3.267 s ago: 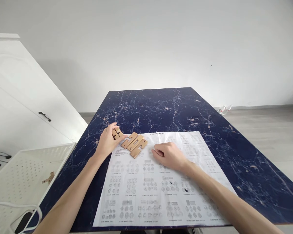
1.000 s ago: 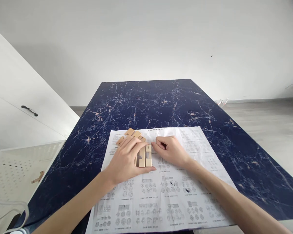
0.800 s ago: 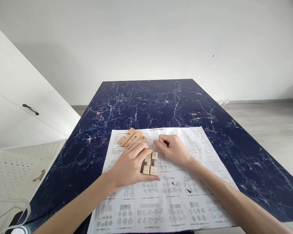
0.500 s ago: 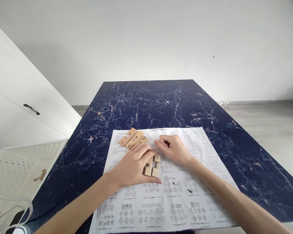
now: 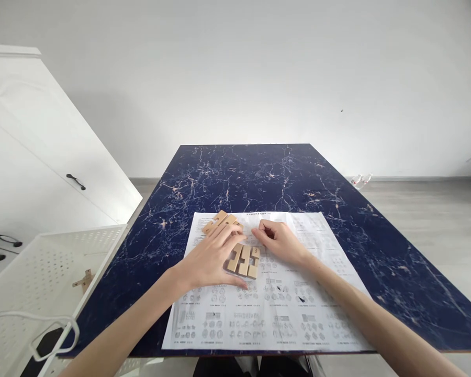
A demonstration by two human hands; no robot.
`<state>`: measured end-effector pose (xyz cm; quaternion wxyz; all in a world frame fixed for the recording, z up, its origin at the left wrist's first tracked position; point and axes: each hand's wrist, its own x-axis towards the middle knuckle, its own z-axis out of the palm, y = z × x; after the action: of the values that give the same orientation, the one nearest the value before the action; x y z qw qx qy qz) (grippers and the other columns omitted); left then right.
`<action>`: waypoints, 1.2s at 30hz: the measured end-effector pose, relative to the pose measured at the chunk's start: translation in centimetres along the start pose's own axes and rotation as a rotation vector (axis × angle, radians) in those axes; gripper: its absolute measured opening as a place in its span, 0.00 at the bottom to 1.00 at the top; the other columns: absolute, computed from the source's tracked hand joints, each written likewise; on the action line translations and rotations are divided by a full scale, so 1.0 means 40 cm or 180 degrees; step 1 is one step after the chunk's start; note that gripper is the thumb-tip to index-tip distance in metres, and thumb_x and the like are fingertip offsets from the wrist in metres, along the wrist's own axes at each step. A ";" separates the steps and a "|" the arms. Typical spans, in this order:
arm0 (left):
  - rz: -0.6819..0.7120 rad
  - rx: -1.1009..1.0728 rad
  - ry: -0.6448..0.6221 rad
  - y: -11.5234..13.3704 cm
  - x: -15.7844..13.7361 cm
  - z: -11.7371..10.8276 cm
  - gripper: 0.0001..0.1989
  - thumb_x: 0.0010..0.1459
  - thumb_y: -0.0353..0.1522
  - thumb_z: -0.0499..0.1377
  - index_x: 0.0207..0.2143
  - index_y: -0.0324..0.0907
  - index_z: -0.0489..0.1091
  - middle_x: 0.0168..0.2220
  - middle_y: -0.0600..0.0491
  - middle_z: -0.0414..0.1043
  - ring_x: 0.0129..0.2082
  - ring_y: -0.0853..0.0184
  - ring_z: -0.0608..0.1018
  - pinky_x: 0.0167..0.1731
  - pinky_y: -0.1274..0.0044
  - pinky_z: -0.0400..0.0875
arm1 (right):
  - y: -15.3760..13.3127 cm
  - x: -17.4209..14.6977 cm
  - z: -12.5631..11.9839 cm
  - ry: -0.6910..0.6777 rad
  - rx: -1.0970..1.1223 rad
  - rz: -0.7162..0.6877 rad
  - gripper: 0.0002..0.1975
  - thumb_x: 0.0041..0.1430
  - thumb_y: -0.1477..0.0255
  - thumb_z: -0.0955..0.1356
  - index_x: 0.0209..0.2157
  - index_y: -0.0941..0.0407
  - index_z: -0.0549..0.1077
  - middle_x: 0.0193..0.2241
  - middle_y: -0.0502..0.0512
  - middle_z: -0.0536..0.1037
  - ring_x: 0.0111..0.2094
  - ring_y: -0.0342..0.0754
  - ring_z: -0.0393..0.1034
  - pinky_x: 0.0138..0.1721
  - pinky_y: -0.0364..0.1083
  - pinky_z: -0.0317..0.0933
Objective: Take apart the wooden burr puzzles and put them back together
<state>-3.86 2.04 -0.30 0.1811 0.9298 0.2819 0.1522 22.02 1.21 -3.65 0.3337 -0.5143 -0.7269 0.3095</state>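
Observation:
My left hand (image 5: pixel 210 256) lies over the sheet with thumb and fingers spread. Its fingertips reach over a group of flat wooden puzzle pieces (image 5: pixel 220 216), notched and marked with numbers, partly covered by those fingers. Between thumb and fingers lies a second row of notched wooden puzzle pieces (image 5: pixel 244 261), side by side, one marked 3. My right hand (image 5: pixel 280 242) rests to the right of both groups, its fingers curled in loosely and nothing visible in them. Under everything is a printed instruction sheet (image 5: pixel 275 335) with rows of small diagrams.
The sheet lies on a dark blue marbled table (image 5: pixel 251 178). At the left stands a white perforated basket (image 5: pixel 19 283) holding a wooden piece (image 5: pixel 85 281) and a white cable (image 5: pixel 43 317). A white cabinet (image 5: pixel 47 141) stands behind it, and a wall (image 5: pixel 235 73) beyond the table.
My left hand has drawn back from the near row, so more of those pieces show. Its fingers now cover more of the far group. My right hand stays curled; the camera view has shifted.

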 end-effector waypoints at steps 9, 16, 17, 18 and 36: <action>-0.0742 -0.0386 0.0262 0.067 -0.079 0.043 0.34 0.63 0.45 0.72 0.67 0.52 0.65 0.67 0.45 0.67 0.57 0.50 0.82 0.52 0.61 0.84 | -0.090 -0.123 -0.005 -0.0636 -0.1080 -0.0593 0.30 0.68 0.58 0.75 0.65 0.52 0.66 0.61 0.64 0.73 0.44 0.56 0.80 0.40 0.53 0.71; -0.0633 -0.0684 0.0572 0.112 -0.106 0.060 0.27 0.65 0.35 0.71 0.62 0.52 0.67 0.62 0.46 0.72 0.55 0.54 0.84 0.56 0.61 0.83 | -0.100 -0.166 0.026 -0.0415 -0.1203 -0.0503 0.20 0.67 0.67 0.73 0.58 0.53 0.70 0.59 0.62 0.74 0.41 0.54 0.81 0.39 0.53 0.71; -0.0624 -0.0653 0.0625 0.116 -0.112 0.065 0.27 0.65 0.35 0.71 0.62 0.52 0.67 0.62 0.46 0.72 0.56 0.54 0.83 0.57 0.61 0.83 | -0.100 -0.174 0.027 -0.0391 -0.1193 -0.0502 0.21 0.67 0.67 0.73 0.58 0.53 0.69 0.59 0.62 0.74 0.41 0.54 0.81 0.39 0.53 0.72; -0.0623 -0.0609 0.0678 0.120 -0.118 0.071 0.27 0.65 0.35 0.71 0.62 0.52 0.67 0.62 0.46 0.72 0.56 0.53 0.83 0.57 0.60 0.82 | -0.100 -0.183 0.028 -0.0364 -0.1178 -0.0500 0.22 0.67 0.66 0.73 0.59 0.53 0.69 0.59 0.62 0.74 0.42 0.55 0.81 0.40 0.53 0.72; -0.0986 0.0073 0.1161 0.128 -0.183 0.083 0.15 0.72 0.38 0.61 0.58 0.50 0.71 0.52 0.50 0.82 0.50 0.54 0.85 0.51 0.62 0.83 | -0.086 -0.314 0.052 0.0207 -0.0382 0.0212 0.19 0.68 0.60 0.74 0.55 0.48 0.70 0.58 0.60 0.72 0.48 0.56 0.77 0.47 0.57 0.76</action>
<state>-6.00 -7.02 -2.39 0.1378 0.8347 0.4508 0.2847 21.59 -11.97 -4.23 0.3152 -0.5671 -0.7154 0.2595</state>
